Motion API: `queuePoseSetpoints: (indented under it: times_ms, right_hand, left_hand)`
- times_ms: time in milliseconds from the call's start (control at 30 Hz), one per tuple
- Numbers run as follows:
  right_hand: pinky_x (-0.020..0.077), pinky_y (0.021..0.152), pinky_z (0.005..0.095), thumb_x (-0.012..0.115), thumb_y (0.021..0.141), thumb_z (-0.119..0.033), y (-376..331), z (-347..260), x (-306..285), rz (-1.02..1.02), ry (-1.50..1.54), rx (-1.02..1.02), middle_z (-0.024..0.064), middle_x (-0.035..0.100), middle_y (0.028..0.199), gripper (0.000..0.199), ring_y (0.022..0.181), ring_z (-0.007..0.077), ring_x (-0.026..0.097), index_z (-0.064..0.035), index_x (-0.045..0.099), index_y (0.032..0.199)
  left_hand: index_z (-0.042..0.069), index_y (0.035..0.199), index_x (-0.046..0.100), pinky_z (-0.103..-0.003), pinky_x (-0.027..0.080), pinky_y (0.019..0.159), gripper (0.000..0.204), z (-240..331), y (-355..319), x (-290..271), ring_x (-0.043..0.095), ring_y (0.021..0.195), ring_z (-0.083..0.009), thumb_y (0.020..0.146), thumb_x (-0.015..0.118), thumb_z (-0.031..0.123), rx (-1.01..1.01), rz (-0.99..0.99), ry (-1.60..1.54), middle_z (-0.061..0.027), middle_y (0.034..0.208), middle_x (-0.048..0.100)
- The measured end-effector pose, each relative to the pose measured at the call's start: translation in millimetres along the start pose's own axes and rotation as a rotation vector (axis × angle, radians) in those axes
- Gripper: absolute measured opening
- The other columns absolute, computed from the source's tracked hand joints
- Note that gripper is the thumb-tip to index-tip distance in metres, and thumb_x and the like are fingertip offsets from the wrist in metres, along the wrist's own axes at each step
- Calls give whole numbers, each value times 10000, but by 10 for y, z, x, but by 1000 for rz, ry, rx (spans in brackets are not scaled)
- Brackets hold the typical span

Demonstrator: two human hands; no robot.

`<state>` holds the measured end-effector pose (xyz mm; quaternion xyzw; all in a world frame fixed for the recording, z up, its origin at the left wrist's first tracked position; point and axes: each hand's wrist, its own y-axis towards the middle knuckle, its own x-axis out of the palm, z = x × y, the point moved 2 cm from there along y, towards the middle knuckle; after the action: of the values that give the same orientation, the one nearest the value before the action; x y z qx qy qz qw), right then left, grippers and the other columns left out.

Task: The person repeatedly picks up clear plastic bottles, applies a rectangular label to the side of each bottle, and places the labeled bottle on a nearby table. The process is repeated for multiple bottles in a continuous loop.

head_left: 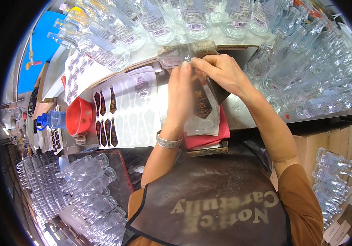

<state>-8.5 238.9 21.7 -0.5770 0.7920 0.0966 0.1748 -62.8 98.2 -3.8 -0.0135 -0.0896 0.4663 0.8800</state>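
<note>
(a) Apparently smoothing dark tie-shaped label [202, 98] onto glass bottle [213, 112], mid-view, neck toward 12 o'clock | (b) left hand [179, 90], right hand [226, 73]: fingers at neck, clamping indeterminable | (c) next, probably: even pressure

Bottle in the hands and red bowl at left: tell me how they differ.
The bottle is clear, with a dark label; the bowl is opaque red. The bottle is long, while the bowl is short and wide-mouthed. The left hand and right hand are at the bottle, whereas the bowl stands apart from them. Both are hollow vessels.
</note>
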Motion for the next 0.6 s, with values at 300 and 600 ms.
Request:
queuePoseSetpoints:
  times_ms: [300,600]
  right_hand:
    - [511,703,352,594,914,-563,39,10,-18,-25,35,3,145,713,734,594,708,246,679,-2,753,799]
    - [498,656,382,598,877,-587,66,-4,39,34,-102,6,157,666,670,593,652,279,652,-26,755,769]
  left_hand:
    - [14,996,582,-264,464,648,502,-61,21,-47,575,726,-122,1072,370,463,-64,-24,-42,-80,841,643]
    - [22,965,571,-271,459,668,492,0,-4,-2,544,726,-114,1075,367,457,44,-28,-6,-51,821,595]
